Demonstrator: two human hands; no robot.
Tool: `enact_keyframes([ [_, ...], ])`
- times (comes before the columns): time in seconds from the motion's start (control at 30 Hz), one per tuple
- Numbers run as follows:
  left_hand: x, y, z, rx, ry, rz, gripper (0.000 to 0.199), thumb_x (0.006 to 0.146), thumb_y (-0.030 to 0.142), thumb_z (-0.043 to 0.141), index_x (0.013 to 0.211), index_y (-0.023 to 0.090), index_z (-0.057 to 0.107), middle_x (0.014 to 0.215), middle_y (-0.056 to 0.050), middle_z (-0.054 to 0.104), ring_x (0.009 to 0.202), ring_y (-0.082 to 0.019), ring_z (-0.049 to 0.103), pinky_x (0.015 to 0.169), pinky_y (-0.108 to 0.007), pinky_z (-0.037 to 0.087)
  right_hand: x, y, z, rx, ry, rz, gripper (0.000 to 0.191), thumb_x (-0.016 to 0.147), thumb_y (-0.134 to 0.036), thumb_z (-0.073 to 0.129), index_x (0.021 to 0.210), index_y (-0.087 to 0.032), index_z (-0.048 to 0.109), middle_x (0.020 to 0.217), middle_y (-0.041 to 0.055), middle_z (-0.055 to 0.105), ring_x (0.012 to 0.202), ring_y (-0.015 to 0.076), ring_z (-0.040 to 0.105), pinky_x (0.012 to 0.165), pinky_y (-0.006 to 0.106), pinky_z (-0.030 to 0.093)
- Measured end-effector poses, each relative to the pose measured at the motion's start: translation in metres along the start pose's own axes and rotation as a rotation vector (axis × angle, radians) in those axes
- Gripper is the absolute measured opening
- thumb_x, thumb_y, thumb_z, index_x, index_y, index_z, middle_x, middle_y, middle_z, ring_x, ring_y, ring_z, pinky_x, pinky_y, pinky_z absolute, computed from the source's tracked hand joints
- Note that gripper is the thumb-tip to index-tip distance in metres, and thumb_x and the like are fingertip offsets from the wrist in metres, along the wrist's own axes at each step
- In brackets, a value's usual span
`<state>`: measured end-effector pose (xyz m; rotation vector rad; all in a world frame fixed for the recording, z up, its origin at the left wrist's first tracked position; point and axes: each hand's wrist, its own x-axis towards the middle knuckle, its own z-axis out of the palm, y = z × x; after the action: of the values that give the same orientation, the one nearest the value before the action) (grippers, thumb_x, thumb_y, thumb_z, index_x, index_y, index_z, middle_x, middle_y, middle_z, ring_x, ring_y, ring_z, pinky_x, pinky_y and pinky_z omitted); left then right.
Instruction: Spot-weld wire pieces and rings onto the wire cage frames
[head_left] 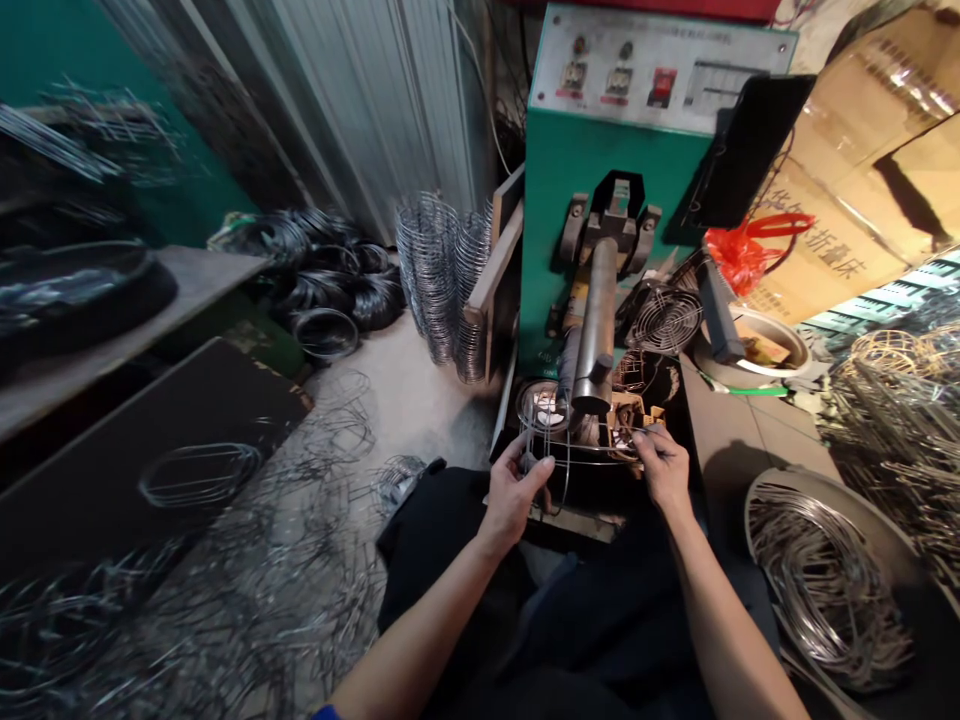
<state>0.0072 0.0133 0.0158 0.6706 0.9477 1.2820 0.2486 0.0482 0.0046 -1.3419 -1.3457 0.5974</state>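
My left hand (514,492) is closed on a bent wire frame (568,475), its thumb and fingers pinching the thin wires. On the other side, my right hand (663,462) pinches wire between thumb and fingers; whether this belongs to the same frame I cannot tell. Both hands are just below the thick metal cylinder arm (598,320) of a green machine (637,140). Beneath the arm, a round dish (527,405) and some copper-coloured parts (626,415) are partly hidden by the wires and hands.
Stacked wire rings (427,280) stand left of the machine beside a wooden board (496,265). Loose wire pieces (300,540) litter the floor. On the right are a bowl of wires (821,570), a white bucket (799,350), a round grille (664,320) and cardboard boxes (877,130).
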Motion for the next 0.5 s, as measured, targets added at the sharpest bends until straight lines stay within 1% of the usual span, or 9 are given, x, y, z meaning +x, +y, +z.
enact_keyframes([
  [0.13, 0.005, 0.004, 0.007, -0.014, 0.024, 0.004, 0.079, 0.071, 0.039, 0.086, 0.14, 0.016, 0.055, 0.068, 0.01, 0.048, 0.037, -0.005, 0.047, 0.033, -0.021, 0.046, 0.007, 0.007, -0.001, -0.017, 0.01, -0.001, 0.056, 0.086, -0.059, 0.068, 0.052, -0.018, 0.049, 0.071, 0.0019, 0.049, 0.069, 0.0168, 0.045, 0.066, 0.03, 0.035],
  [0.27, 0.008, 0.006, 0.01, -0.025, -0.001, 0.005, 0.078, 0.072, 0.039, 0.085, 0.14, 0.017, 0.054, 0.068, 0.009, 0.049, 0.037, -0.005, 0.047, 0.033, -0.021, 0.045, 0.012, 0.013, -0.002, -0.015, 0.013, -0.001, 0.055, 0.087, -0.056, 0.069, 0.053, -0.018, 0.049, 0.07, 0.0014, 0.048, 0.069, 0.0165, 0.044, 0.065, 0.03, 0.034],
  [0.4, 0.011, 0.006, 0.01, -0.028, -0.011, 0.011, 0.075, 0.073, 0.038, 0.084, 0.139, 0.018, 0.056, 0.07, 0.008, 0.051, 0.035, -0.005, 0.046, 0.032, -0.022, 0.045, 0.016, 0.012, -0.001, -0.008, 0.017, -0.003, 0.055, 0.086, -0.056, 0.069, 0.052, -0.018, 0.048, 0.069, 0.0012, 0.048, 0.068, 0.0162, 0.044, 0.064, 0.03, 0.033],
  [0.5, 0.015, 0.008, 0.01, -0.028, -0.007, 0.017, 0.076, 0.072, 0.038, 0.085, 0.139, 0.017, 0.056, 0.07, 0.009, 0.05, 0.037, -0.005, 0.045, 0.032, -0.022, 0.045, 0.018, 0.009, 0.001, -0.005, 0.023, -0.013, 0.057, 0.085, -0.058, 0.07, 0.051, -0.018, 0.047, 0.066, -0.0002, 0.044, 0.066, 0.0153, 0.041, 0.063, 0.03, 0.033],
])
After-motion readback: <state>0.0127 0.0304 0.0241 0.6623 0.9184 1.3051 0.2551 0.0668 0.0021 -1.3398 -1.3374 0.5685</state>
